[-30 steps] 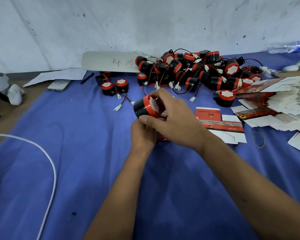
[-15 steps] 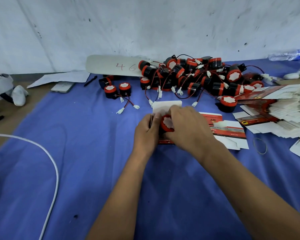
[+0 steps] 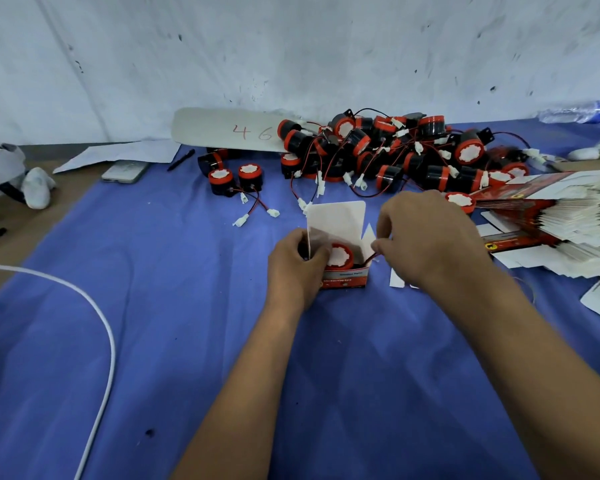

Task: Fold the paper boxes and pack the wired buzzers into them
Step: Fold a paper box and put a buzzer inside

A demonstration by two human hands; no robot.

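A black buzzer with a red rim and white face sits in the open box; left grip holds the box, right grip pinches the wire.

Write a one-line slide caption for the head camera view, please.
Left hand holds an open paper box with a buzzer inside, while the right hand pinches its wire.

Centre of frame: open box on the table, a buzzer inside it. Upper centre: buzzer pile. Right edge: stack of flat boxes. Upper left: phone, paper sheet. Lower left: cable.
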